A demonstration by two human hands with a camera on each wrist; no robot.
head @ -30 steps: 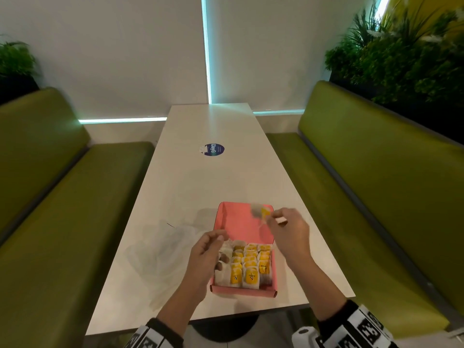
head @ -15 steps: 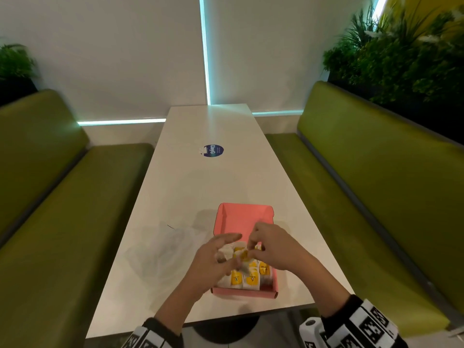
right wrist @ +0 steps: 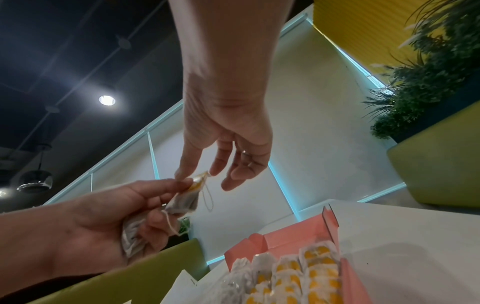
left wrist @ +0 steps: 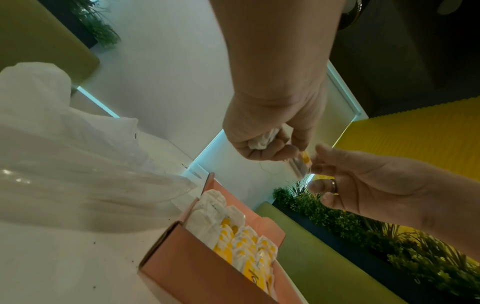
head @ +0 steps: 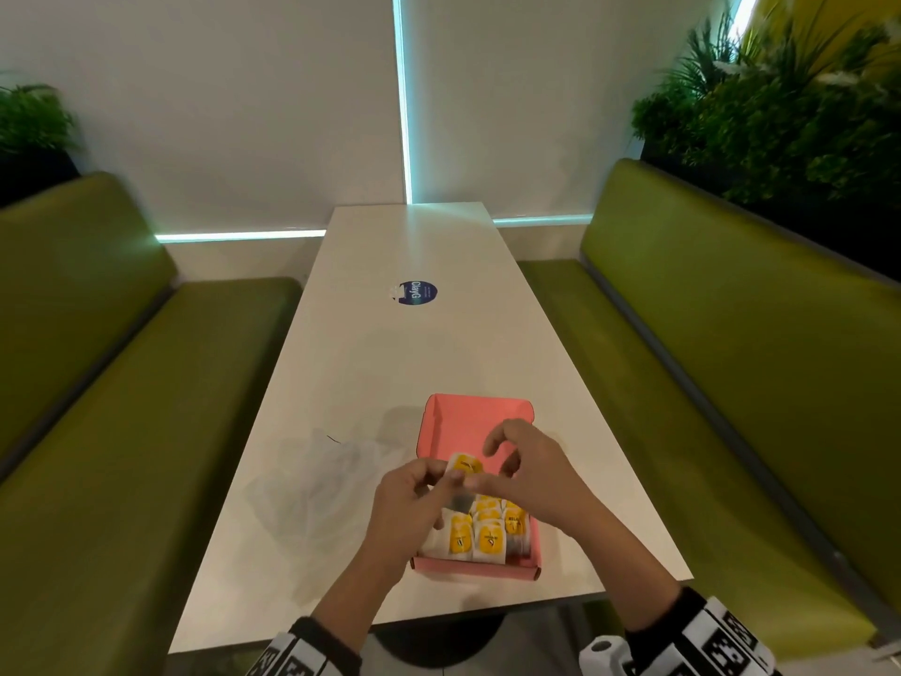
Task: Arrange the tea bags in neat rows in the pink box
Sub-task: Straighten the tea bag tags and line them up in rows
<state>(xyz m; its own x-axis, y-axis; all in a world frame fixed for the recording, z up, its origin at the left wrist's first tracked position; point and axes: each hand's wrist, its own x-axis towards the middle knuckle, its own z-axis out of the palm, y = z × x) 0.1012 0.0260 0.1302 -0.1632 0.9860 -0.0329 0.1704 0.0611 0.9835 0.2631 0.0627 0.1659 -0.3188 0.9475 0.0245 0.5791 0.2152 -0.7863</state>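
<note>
The pink box [head: 475,422] lies open on the near end of the white table [head: 390,358]. Rows of white tea bags [head: 482,534] with yellow tags fill its near half. Above them my left hand [head: 451,475] pinches a tea bag [head: 465,465] by its yellow tag and keeps a second crumpled bag [left wrist: 259,142] in its palm. My right hand [head: 497,461] hovers just right of it, fingers loosely bent. In the right wrist view its thumb tip touches the tag [right wrist: 200,181] while the other fingers stay straight.
A crumpled clear plastic bag [head: 317,480] lies on the table left of the box. A round blue sticker [head: 418,291] sits farther up the table. Green benches [head: 731,383] run along both sides, with plants [head: 780,114] behind them.
My right hand carried a tea bag from above the box's far end back to my left hand. The left hand now pinches that bag and the right fingers have loosened.
</note>
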